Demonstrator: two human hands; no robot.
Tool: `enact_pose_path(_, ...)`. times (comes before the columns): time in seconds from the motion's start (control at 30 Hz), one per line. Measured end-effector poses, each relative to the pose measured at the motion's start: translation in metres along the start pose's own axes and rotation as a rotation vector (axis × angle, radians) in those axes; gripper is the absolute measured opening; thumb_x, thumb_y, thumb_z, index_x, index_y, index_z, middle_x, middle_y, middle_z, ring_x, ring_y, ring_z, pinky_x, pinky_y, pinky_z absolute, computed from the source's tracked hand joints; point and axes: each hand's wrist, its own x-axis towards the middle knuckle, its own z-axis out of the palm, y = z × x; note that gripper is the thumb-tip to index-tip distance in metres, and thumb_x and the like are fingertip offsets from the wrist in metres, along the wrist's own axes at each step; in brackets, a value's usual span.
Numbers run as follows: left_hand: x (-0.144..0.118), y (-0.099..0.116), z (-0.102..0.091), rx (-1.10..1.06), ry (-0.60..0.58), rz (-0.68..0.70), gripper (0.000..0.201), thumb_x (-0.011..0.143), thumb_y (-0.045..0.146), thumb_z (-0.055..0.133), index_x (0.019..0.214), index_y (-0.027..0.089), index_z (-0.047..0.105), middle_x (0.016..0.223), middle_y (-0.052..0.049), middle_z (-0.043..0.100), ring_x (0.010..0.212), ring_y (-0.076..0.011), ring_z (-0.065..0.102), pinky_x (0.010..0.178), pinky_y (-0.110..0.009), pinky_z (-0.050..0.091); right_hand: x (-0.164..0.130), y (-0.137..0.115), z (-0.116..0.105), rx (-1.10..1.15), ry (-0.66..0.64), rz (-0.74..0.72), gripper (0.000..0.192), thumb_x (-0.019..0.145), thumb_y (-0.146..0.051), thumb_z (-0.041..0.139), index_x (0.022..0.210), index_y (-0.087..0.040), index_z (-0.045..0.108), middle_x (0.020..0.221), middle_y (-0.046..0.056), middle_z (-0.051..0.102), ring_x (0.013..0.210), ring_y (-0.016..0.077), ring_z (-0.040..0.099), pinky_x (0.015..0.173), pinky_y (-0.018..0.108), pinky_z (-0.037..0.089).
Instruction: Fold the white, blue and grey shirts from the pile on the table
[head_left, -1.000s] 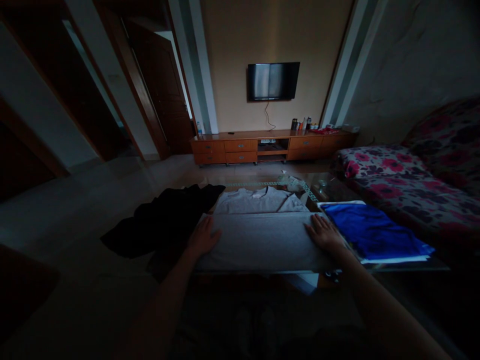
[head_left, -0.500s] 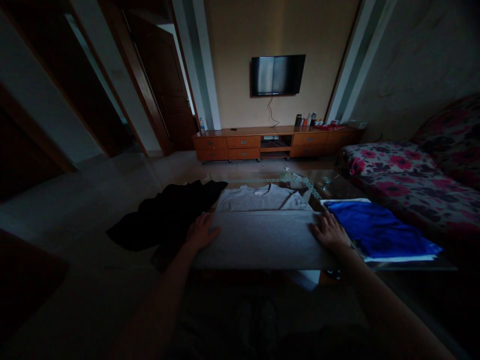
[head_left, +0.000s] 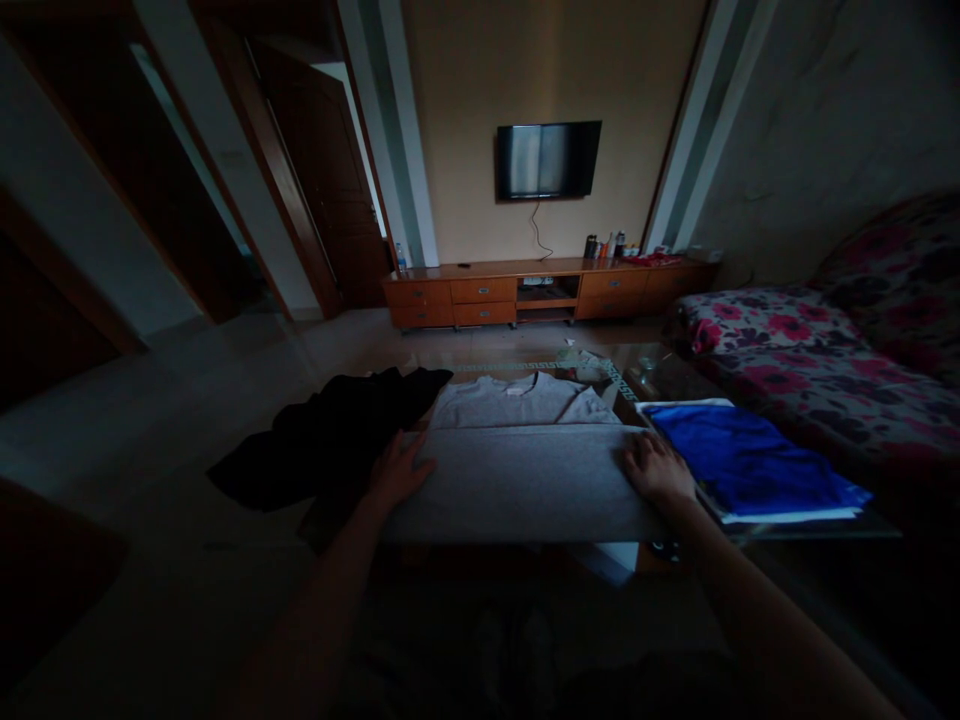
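Note:
A grey T-shirt (head_left: 517, 480) lies on the glass table in front of me, its lower part folded up toward the collar. The neckline and upper part show beyond the fold. My left hand (head_left: 397, 472) rests on the left end of the folded part, fingers spread. At the right end my right hand (head_left: 658, 468) lies palm down on the cloth, fingers stretched forward and slightly bent. Left of the shirt is a crumpled black garment (head_left: 322, 430). Close by my right hand sits a folded blue garment (head_left: 757, 455) with white cloth beneath it.
The glass table (head_left: 862, 525) has a patterned border. A small glass (head_left: 646, 368) stands at its far right. Beyond are a wooden TV cabinet (head_left: 484, 290) and a wall-mounted television (head_left: 547, 160). A flowered sofa (head_left: 795, 360) stands on the right.
The view has shifted slightly. Both hands stay at the ends of the grey T-shirt's fold, and the clothes lie as before.

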Motion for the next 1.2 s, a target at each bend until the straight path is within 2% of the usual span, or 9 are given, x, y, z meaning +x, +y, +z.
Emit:
enact_pose_path(0.17, -0.007, 0.052, -0.003, 0.044, 0.212, 0.19, 0.061, 0.1, 0.046, 0.038, 0.152, 0.015, 0.044, 0.163, -0.016, 0.032, 0.151, -0.0338, 0.026, 0.122, -0.049, 0.021, -0.013, -0.061, -0.019, 0.001, 0.096, -0.191, 0.063, 0.1, -0.035, 0.027, 0.15, -0.001, 0.043, 0.163, 0.022, 0.029, 0.152, 0.0308, 0.023, 0.123, 0.047, 0.017)
enact_pose_path(0.3, -0.025, 0.103, 0.014, -0.02, 0.125, 0.498, 0.064, 0.1, 0.052, 0.038, 0.155, 0.021, 0.037, 0.166, -0.008, 0.029, 0.153, -0.0265, 0.023, 0.125, -0.045, 0.018, -0.045, -0.136, -0.02, 0.171, -0.04, -0.575, 0.068, 0.102, -0.052, 0.027, 0.159, -0.015, 0.032, 0.168, 0.011, 0.019, 0.155, 0.0244, 0.016, 0.124, 0.041, 0.018)
enact_pose_path(0.37, -0.032, 0.113, 0.025, -0.016, 0.076, 0.548, 0.066, 0.1, 0.055, 0.035, 0.158, 0.023, 0.032, 0.167, -0.006, 0.026, 0.154, -0.0245, 0.021, 0.125, -0.044, 0.017, -0.057, -0.155, -0.016, 0.206, -0.107, -0.628, 0.072, 0.102, -0.059, 0.026, 0.161, -0.017, 0.027, 0.168, 0.01, 0.017, 0.155, 0.0244, 0.017, 0.124, 0.042, 0.018)
enact_pose_path(0.47, -0.034, 0.106, 0.03, -0.005, 0.034, 0.501, 0.072, 0.1, 0.061, 0.031, 0.159, 0.021, 0.028, 0.167, -0.007, 0.024, 0.154, -0.0241, 0.02, 0.125, -0.043, 0.018, -0.059, -0.148, -0.009, 0.191, -0.164, -0.559, 0.075, 0.101, -0.064, 0.022, 0.161, -0.019, 0.027, 0.168, 0.01, 0.017, 0.155, 0.0257, 0.016, 0.125, 0.044, 0.016)
enact_pose_path(0.73, -0.022, 0.041, 0.013, 0.03, 0.005, 0.264, 0.081, 0.096, 0.069, 0.032, 0.158, 0.016, 0.032, 0.166, -0.011, 0.026, 0.154, -0.0288, 0.022, 0.123, -0.044, 0.019, -0.02, -0.048, -0.002, 0.019, -0.103, -0.181, 0.074, 0.101, -0.062, 0.026, 0.16, -0.016, 0.03, 0.167, 0.015, 0.022, 0.153, 0.032, 0.02, 0.122, 0.05, 0.018)
enact_pose_path(0.87, -0.021, 0.023, 0.014, 0.022, 0.061, 0.228, 0.071, 0.098, 0.06, 0.033, 0.155, 0.017, 0.038, 0.166, -0.01, 0.029, 0.152, -0.0266, 0.026, 0.123, -0.04, 0.021, -0.018, -0.033, -0.006, 0.02, -0.095, -0.125, 0.069, 0.101, -0.06, 0.025, 0.159, -0.023, 0.033, 0.165, 0.016, 0.027, 0.151, 0.032, 0.026, 0.119, 0.05, 0.025)
enact_pose_path(0.97, -0.023, 0.026, 0.01, 0.025, 0.129, 0.2, 0.062, 0.099, 0.05, 0.037, 0.151, 0.017, 0.043, 0.163, -0.009, 0.034, 0.151, -0.0269, 0.03, 0.124, -0.041, 0.022, -0.022, -0.038, -0.011, 0.011, -0.048, -0.091, 0.065, 0.102, -0.054, 0.025, 0.154, -0.019, 0.041, 0.162, 0.015, 0.034, 0.15, 0.0294, 0.03, 0.12, 0.047, 0.022)
enact_pose_path(1.07, -0.033, 0.049, 0.004, 0.02, 0.221, 0.242, 0.055, 0.1, 0.04, 0.036, 0.147, 0.015, 0.049, 0.16, -0.012, 0.039, 0.151, -0.0289, 0.029, 0.126, -0.046, 0.018, -0.035, -0.061, -0.016, -0.024, 0.026, -0.071, 0.061, 0.102, -0.043, 0.025, 0.148, -0.009, 0.049, 0.162, 0.019, 0.033, 0.152, 0.0315, 0.024, 0.123, 0.051, 0.011)
enact_pose_path(1.2, -0.059, 0.103, 0.011, -0.06, 0.193, 0.497, 0.055, 0.102, 0.042, 0.034, 0.149, 0.017, 0.047, 0.16, -0.011, 0.04, 0.151, -0.0267, 0.029, 0.126, -0.046, 0.021, -0.069, -0.122, -0.02, 0.091, 0.012, -0.308, 0.065, 0.101, -0.049, 0.029, 0.155, -0.014, 0.04, 0.167, 0.015, 0.02, 0.155, 0.0309, 0.015, 0.123, 0.054, 0.007)
